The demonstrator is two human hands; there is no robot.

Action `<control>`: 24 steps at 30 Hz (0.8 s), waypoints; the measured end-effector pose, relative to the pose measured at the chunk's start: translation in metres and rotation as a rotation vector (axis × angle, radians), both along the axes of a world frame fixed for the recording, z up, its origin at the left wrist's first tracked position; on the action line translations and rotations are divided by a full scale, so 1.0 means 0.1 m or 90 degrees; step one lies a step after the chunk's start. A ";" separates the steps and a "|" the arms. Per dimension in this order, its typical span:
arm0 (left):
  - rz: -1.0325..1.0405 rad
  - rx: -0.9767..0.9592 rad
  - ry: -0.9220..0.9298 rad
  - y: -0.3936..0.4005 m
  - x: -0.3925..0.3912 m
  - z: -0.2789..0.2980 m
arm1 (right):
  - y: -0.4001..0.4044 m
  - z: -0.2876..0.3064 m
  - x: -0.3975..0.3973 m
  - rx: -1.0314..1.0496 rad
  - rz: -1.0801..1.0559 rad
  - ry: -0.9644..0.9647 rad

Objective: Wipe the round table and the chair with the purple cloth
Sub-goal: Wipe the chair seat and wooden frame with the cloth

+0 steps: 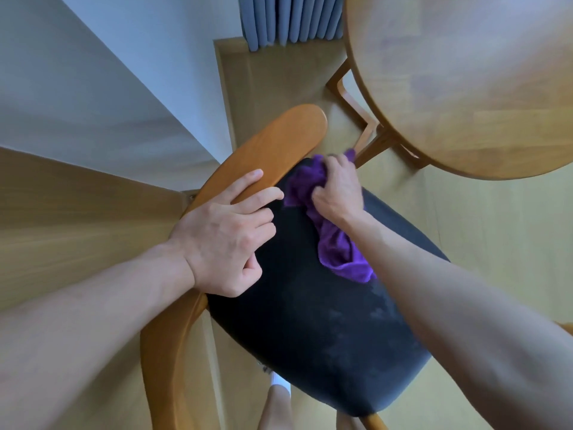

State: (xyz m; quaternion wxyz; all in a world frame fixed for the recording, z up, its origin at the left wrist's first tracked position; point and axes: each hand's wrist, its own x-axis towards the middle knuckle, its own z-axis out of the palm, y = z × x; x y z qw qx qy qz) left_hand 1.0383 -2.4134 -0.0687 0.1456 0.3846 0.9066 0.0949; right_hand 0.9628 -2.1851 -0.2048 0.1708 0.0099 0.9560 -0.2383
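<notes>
A wooden chair with a dark padded seat (310,321) stands below me, its curved backrest (279,141) at the upper left. My right hand (338,190) grips the bunched purple cloth (338,246) against the far part of the seat, near the backrest's end. The cloth trails back under my right wrist. My left hand (226,234) rests on the backrest, two fingers laid straight along the wood and the others curled at the seat's edge. The round wooden table (465,88) fills the upper right, apart from the chair.
Table legs (369,135) stand just beyond the chair's far corner. A white wall (93,88) and wooden panel (77,218) lie to the left, a grey-blue curtain (291,20) at the top. Pale wooden floor (496,237) shows right of the chair. My leg (276,408) is beneath.
</notes>
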 end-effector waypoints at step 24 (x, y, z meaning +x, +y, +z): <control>-0.042 -0.055 0.009 -0.01 -0.04 0.04 | 0.07 0.03 0.23 0.010 0.069 -0.047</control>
